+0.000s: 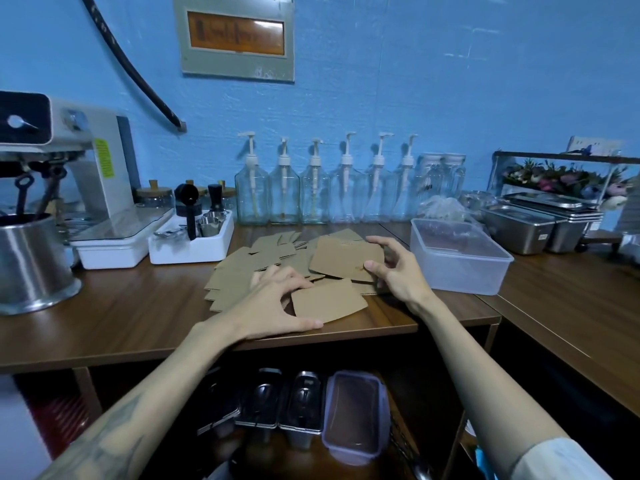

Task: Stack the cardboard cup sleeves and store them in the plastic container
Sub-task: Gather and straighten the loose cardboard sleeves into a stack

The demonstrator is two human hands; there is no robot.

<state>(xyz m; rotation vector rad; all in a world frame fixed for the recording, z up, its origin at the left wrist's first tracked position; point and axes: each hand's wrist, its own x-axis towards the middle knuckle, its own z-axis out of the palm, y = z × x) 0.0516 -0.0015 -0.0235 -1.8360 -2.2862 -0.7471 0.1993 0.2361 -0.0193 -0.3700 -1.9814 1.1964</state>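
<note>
Single head cam, wide-angle, pitched forward and down over the wooden counter [114, 317].

I only get this one view, so nothing overlaps with a second. It faces the blue wall [450, 81] head-on; the pump bottles [251, 192] line the back of the counter at mid-frame. Both forearms enter from the bottom edge, the left hand [273, 303] and right hand [394, 268] sit close, about centre. Lower shelf [408, 410] shows beneath the counter edge. Straight lines bow toward the frame edges.

Pump bottles [346, 188], steel pans [533, 230]
</note>
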